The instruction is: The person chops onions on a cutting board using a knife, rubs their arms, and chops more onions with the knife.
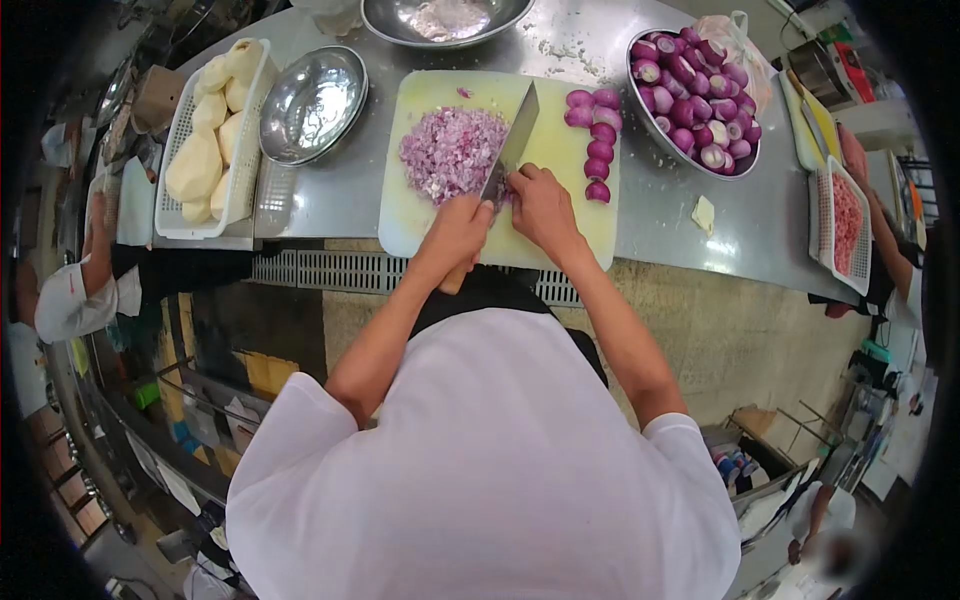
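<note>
The left hand (462,232) is closed around the handle of a knife (515,145), its blade beside the curled fingertips of the right hand (545,212); what these grip, if anything, cannot be told. On the cutting board (405,225), chopped onion (450,152) lies left of the blade and peeled onions (600,150) right. Beyond the board stand a bowl (662,138) of onions, right, and a white basket (195,229), left.

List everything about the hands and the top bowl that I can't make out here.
All in the head view:
- What lies under the fingers of the right hand: hidden by that hand.
- Part of the knife handle: covered by the left hand.
- The top bowl's far rim: cut off by the upper edge.
</note>
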